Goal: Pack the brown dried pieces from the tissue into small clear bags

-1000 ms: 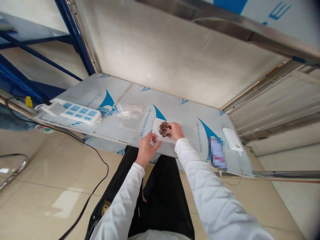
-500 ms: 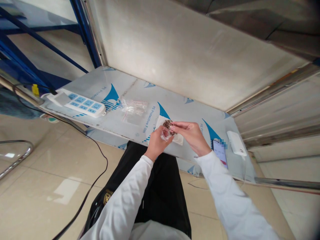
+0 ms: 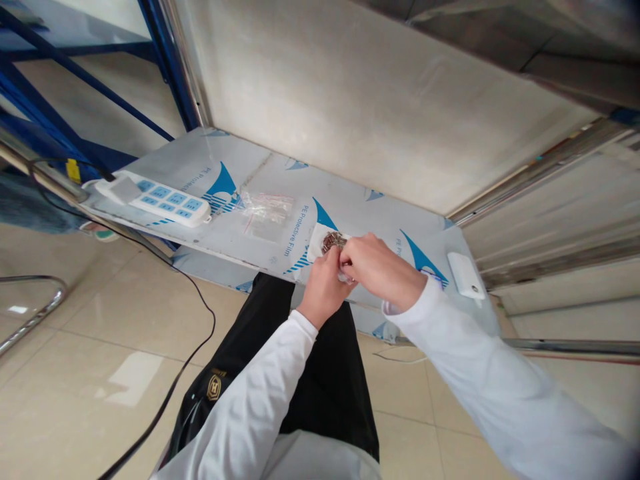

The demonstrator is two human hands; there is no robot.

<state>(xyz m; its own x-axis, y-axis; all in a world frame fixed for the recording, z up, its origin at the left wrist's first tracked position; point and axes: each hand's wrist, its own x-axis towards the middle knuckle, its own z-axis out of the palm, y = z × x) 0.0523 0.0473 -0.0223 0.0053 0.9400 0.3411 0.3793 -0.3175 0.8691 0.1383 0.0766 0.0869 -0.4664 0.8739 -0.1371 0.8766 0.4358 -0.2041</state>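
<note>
Near the front edge of the table, my left hand (image 3: pixel 324 283) is closed around a small clear plastic bag (image 3: pixel 346 276), most of which is hidden by my fingers. My right hand (image 3: pixel 376 262) meets it from the right, its fingers curled and pinched together at the bag. What those fingertips hold, if anything, is hidden. Just beyond both hands lies a pile of small dark metal pieces, seemingly screws (image 3: pixel 332 240), on a white sheet (image 3: pixel 316 243).
Several clear zip bags (image 3: pixel 267 215) lie left of my hands. Farther left is a white power strip (image 3: pixel 167 202) with a plug in it. A white box-shaped device (image 3: pixel 465 275) rests at the right, and a phone (image 3: pixel 433 277) is mostly hidden behind my right sleeve. A black cable (image 3: pixel 190 283) hangs down to the floor.
My right hand has moved from the pile's edge down to the bag, its wrist turned over. The bag is now more covered, and my right forearm hides most of the phone.
</note>
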